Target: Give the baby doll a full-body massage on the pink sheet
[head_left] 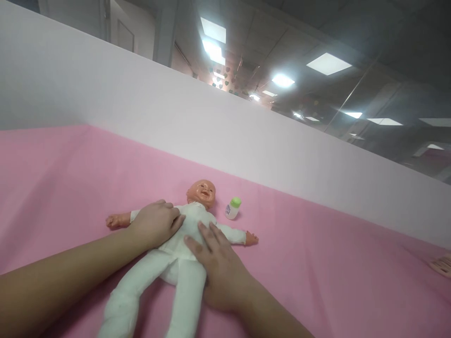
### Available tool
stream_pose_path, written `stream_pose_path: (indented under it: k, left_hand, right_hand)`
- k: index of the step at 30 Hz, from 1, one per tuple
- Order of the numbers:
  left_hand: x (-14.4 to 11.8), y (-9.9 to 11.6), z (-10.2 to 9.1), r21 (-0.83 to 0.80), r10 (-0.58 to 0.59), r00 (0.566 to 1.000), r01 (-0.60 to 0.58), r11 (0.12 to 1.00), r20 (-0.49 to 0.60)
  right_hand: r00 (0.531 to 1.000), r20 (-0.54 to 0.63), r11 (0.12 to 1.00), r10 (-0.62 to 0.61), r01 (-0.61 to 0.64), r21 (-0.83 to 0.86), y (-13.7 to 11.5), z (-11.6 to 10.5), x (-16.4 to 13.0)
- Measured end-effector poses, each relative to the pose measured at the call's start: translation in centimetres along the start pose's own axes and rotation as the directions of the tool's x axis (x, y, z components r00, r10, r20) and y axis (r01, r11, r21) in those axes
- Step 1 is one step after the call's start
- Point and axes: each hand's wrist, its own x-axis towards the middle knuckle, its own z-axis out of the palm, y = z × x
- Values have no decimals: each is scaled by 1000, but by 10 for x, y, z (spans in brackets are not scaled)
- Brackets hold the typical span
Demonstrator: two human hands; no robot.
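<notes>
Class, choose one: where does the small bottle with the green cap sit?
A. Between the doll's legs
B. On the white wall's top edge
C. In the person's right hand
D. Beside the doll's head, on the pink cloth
D: the bottle sits on the pink cloth next to the doll and its head, clear of both hands.

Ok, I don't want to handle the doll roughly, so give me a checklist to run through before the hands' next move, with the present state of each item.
1. Doll lies flat on its back on the pink cloth, arms spread: ok.
2. Left hand rests flat on the doll's chest and shoulder: ok.
3. Right hand rests flat on its belly and side: ok.
4. Either hand's fingers closed on the white suit: not ok, both lie open.
5. Small green-capped bottle stands apart from the doll's head: ok.
6. Doll's feet: cannot tell, out of view.
</notes>
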Motion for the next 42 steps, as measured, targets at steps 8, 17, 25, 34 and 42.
stream_pose_path:
  k: [8, 17, 25, 34, 42]
  left_hand:
    - [-2, 4, -7, 49, -175, 973, 169, 984, 152]
    - [0, -17, 14, -199, -198, 969, 225, 954, 148]
    - [12, -36, 42, -204, -231, 958, 263, 943, 171]
    - [11, -33, 34, -585, -151, 989, 124, 801, 4]
    - [7, -31, 36, -540, 105, 970, -211, 815, -221]
  right_hand:
    - [845, -138, 850, -517, 488, -196, -35, 20, 3]
    - [610, -567, 814, -554, 541, -214, -48, 15, 5]
    - [538, -810, 970, -232, 185, -155, -1, -3, 0]
    - [758, -644, 984, -100, 173, 52, 15, -3, 9]
    - [841, -536, 989, -71, 131, 74, -8, -8, 2]
